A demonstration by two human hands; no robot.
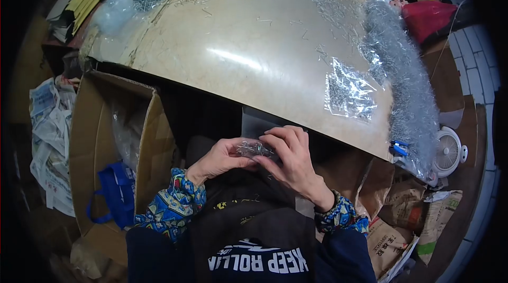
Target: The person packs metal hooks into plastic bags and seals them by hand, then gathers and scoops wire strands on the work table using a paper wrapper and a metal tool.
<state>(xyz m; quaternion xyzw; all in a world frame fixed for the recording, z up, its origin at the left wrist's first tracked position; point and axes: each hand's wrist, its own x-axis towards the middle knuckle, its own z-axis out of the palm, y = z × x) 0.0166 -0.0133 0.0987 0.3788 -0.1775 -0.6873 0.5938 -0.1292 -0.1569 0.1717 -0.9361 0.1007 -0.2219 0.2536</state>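
Note:
My left hand (pixel 222 157) and my right hand (pixel 290 157) meet in front of my body, just past the near edge of the table (pixel 227 34). Between them they grip a small clear plastic bag (pixel 254 149) with thin, shiny metal wire pieces in it. The fingers of both hands are curled round the bag and cover part of it. On the table's right side lies a clear plastic bag (pixel 352 92) of similar metal pieces. Loose bent wire pieces (pixel 323 53) are scattered over the tabletop.
A long heap of wire pieces (pixel 399 71) lines the right edge, with a blue object (pixel 399 148) at its near end. A white fan (pixel 447 152) stands beyond. At left, a cardboard box (pixel 95 124) holds a blue bag (pixel 116 193). Paper sacks (pixel 391 240) lie at lower right.

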